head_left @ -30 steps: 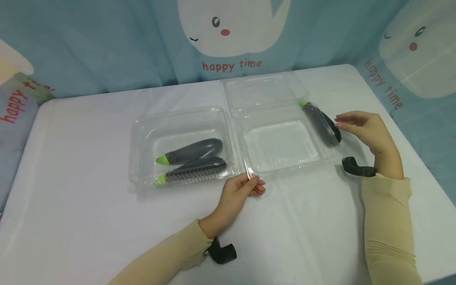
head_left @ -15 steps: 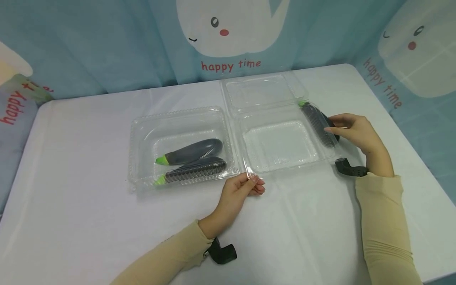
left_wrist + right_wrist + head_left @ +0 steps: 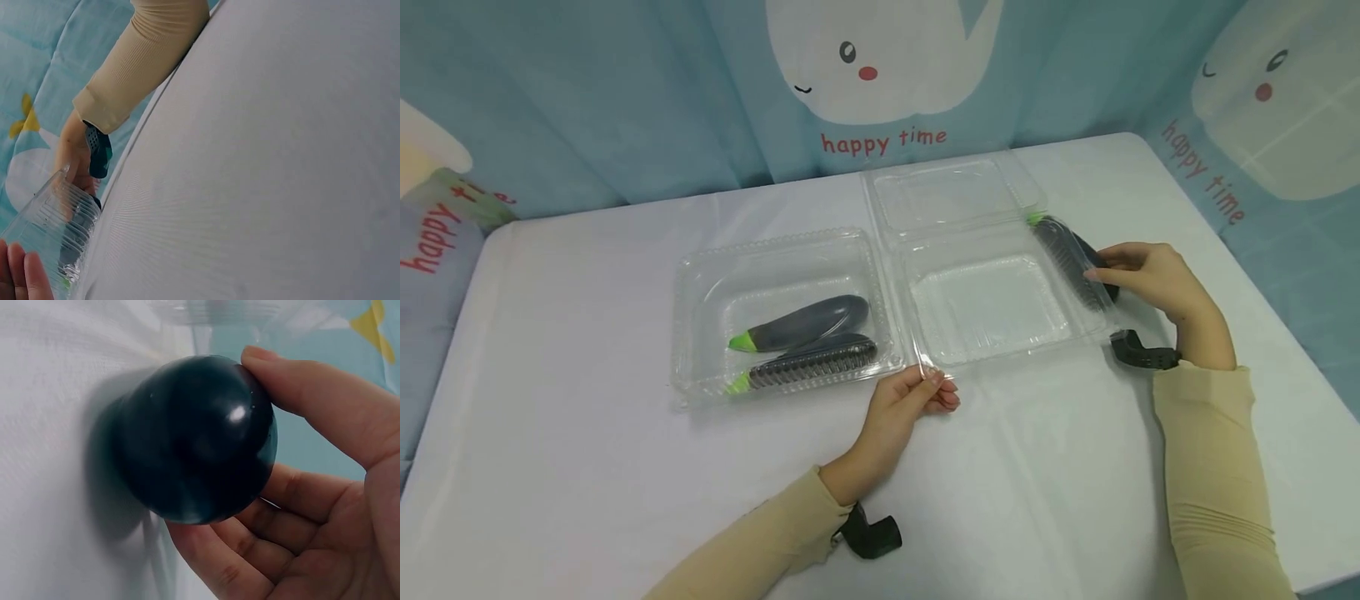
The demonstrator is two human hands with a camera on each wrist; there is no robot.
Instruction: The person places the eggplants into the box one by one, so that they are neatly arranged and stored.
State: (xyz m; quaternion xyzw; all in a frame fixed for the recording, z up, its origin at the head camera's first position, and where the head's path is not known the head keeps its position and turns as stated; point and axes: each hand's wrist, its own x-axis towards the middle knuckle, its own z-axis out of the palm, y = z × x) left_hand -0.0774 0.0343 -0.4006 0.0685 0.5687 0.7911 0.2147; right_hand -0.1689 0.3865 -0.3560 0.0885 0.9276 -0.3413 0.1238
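Two toy eggplants (image 3: 801,322) already lay in the left box (image 3: 700,275), side by side, with their green tips pointing left. The right box (image 3: 985,304) had nothing in it, and its lid (image 3: 951,192) lay open behind it. So it looked like part of the job was done, and one more toy was left to go in.

That third eggplant (image 3: 1075,262) lay on the white tabletop (image 3: 565,433), just outside the right box's right wall. The right hand (image 3: 1153,279) had its fingers and thumb curled round the dark fat end of it. The right wrist view showed that round end (image 3: 200,440) held between the thumb and the fingers (image 3: 250,550). The toy had not left the tabletop yet, as far as I could tell.

The left hand (image 3: 910,404) pinched the near corner of the right box, as if keeping it in place.

On the blue cloth (image 3: 625,100) behind, under a white whale, red words said "happy time". The same words showed at the far right, and in part at the far left.
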